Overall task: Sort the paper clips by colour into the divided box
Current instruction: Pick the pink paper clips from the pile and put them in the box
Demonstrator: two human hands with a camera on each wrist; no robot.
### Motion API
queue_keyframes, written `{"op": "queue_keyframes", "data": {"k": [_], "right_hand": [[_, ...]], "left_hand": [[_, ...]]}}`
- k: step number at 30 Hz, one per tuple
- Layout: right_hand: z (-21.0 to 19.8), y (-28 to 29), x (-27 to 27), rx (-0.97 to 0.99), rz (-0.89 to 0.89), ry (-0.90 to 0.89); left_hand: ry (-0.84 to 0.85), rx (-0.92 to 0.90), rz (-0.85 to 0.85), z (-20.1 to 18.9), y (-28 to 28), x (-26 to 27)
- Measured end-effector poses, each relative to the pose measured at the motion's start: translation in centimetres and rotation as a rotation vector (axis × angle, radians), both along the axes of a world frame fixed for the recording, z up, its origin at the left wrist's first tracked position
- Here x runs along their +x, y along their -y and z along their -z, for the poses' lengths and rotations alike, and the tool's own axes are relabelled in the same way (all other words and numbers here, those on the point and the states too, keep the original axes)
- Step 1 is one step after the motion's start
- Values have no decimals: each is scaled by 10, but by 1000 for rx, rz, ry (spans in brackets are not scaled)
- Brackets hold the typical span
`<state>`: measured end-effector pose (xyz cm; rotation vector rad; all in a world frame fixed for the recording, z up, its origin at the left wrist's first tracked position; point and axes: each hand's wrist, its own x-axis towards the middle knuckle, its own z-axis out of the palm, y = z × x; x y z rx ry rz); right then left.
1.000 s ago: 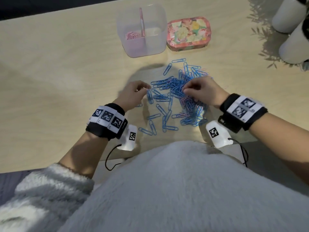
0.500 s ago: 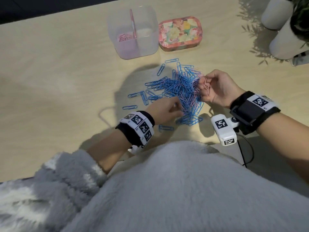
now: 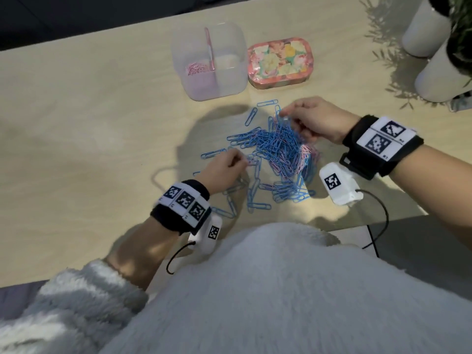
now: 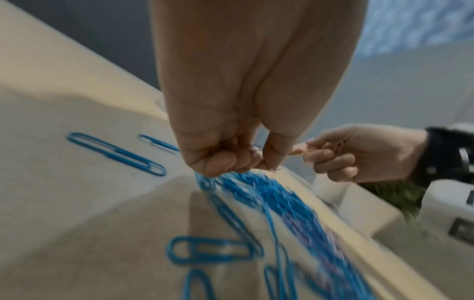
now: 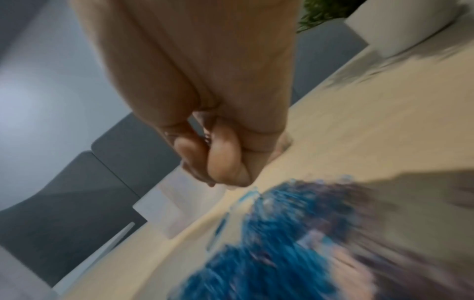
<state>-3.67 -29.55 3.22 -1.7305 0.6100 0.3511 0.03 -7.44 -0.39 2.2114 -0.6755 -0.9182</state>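
A heap of blue and pink paper clips (image 3: 281,149) lies mid-table, with loose blue clips (image 4: 115,154) scattered round it. My left hand (image 3: 237,162) sits at the heap's left edge, thumb and forefinger pinched on a pale pink clip (image 3: 251,160); its curled fingertips (image 4: 220,164) touch the blue clips. My right hand (image 3: 288,117) hovers over the heap's far side, palm down. Its curled fingers hold pink clips (image 4: 338,146). The right wrist view is blurred. The clear divided box (image 3: 231,80) stands behind, with pink clips (image 3: 195,69) in its left compartment.
A floral tin (image 3: 279,62) stands right of the box. Two white vases (image 3: 444,72) with greenery stand at the far right. The table's front edge runs close to my fluffy grey jumper (image 3: 255,290), and wrist-camera cables (image 3: 380,226) hang there.
My right hand has turned from palm up to palm down and reached to the heap's far side. My left hand has drawn back leftward out of the heap.
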Motion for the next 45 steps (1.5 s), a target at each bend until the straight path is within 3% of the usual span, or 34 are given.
{"op": "queue_keyframes", "data": {"k": [2, 5, 8, 11, 17, 20, 23, 29, 35, 37, 39, 42, 45], "right_hand": [[-15, -2, 34, 46, 6, -4], [-39, -17, 89, 270, 68, -6], [-56, -44, 137, 447, 146, 17], [-60, -67, 171, 525, 180, 21], [-57, -79, 179, 474, 184, 45], [-63, -67, 155, 449, 155, 84], [-64, -53, 113, 296, 190, 133], [-45, -6, 30, 167, 139, 80], [-20, 22, -30, -90, 53, 50], [-7, 23, -44, -238, -54, 63], [6, 19, -54, -331, -149, 63], [19, 8, -62, -507, -327, 93], [23, -3, -64, -635, -423, 173]], "left_hand": [[-88, -57, -135, -5, -9, 10], [-264, -161, -319, -11, -22, 23], [-411, -282, -388, -15, -36, 33], [-435, -345, -444, -20, -46, 42], [-27, -234, -413, -33, -44, 81], [263, -199, -362, -51, -23, 115], [474, -107, -312, -58, 6, 147], [348, 27, -310, -57, 38, 177], [573, -121, -335, -61, 27, 166], [677, -167, -257, -61, 27, 144], [684, -149, -66, -56, 28, 108], [425, -87, 308, -34, 29, 51], [320, -5, 530, -8, 32, 12]]}}
